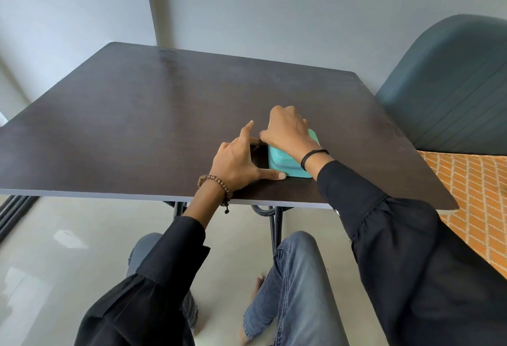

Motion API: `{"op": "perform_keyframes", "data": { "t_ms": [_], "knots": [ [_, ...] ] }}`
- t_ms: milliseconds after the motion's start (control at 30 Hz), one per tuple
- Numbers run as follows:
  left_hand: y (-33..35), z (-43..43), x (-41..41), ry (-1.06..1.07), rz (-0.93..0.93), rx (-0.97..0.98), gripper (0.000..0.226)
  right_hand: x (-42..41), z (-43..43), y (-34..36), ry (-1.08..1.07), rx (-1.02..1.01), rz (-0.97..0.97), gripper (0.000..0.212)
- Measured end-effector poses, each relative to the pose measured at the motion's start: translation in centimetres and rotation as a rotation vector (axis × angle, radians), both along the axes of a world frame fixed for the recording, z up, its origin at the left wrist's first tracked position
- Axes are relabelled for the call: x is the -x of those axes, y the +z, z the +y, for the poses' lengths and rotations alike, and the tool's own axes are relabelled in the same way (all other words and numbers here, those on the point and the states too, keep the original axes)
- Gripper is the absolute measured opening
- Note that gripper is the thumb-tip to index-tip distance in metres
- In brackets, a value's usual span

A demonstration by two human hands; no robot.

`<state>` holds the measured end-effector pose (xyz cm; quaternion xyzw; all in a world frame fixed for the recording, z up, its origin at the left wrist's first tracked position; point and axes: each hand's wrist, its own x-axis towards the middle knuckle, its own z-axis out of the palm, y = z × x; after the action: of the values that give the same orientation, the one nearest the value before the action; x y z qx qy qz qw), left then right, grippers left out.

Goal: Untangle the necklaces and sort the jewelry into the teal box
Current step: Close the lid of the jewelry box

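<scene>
- The right hand (288,131) lay on top of the teal box (282,163), knuckles raised and fingers curled down over the far edge of the lid, gripping it.
- The left hand (236,164) was spread open just left of the box. Its thumb (274,174) lay straight on the surface and touched the near left corner of the box. Its index finger (247,129) pointed upward, clear of the box.
- Whether the other left fingers touched the far left corner of the box could not be told; the right hand partly covered that spot.
- A bead bracelet (216,181) circled the left wrist, and a black band (312,157) circled the right wrist. Both arms wore black sleeves.
- The teal box sat closed, a zip line running along its side, on the dark surface (137,115) near the front edge, right of centre.
- A blue-grey chair (452,85) stood beyond the right edge of the surface.
- An orange patterned mat (472,194) lay on the floor below the chair.
- Knees in blue jeans (296,277) showed under the front edge, above a pale floor (55,236).
</scene>
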<state>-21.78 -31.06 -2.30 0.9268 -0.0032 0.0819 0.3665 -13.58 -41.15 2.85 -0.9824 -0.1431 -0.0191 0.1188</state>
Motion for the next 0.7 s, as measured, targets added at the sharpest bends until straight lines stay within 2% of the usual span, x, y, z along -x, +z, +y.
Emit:
{"op": "perform_keyframes", "data": {
  "t_ms": [200, 267, 367, 467, 700],
  "knots": [
    [0.0, 0.2, -0.1, 0.003, 0.017, 0.001, 0.131, -0.5, 0.3, 0.1, 0.038, 0.037, 0.056, 0.034],
    [-0.1, 0.2, -0.2, 0.0, 0.021, 0.007, 0.132, -0.4, 0.6, 0.1, 0.033, 0.012, 0.028, 0.026],
    [-0.1, 0.2, -0.2, -0.007, 0.019, 0.006, 0.133, -0.4, 0.9, 0.1, 0.06, 0.001, -0.03, 0.004],
    [0.0, 0.2, -0.3, -0.012, 0.029, -0.004, 0.131, -0.6, 0.7, 0.1, 0.087, 0.041, -0.079, 0.012],
    [0.0, 0.2, -0.2, -0.031, 0.037, -0.011, 0.131, -0.5, 0.5, 1.3, 0.144, 0.161, -0.124, 0.014]
  ]
}}
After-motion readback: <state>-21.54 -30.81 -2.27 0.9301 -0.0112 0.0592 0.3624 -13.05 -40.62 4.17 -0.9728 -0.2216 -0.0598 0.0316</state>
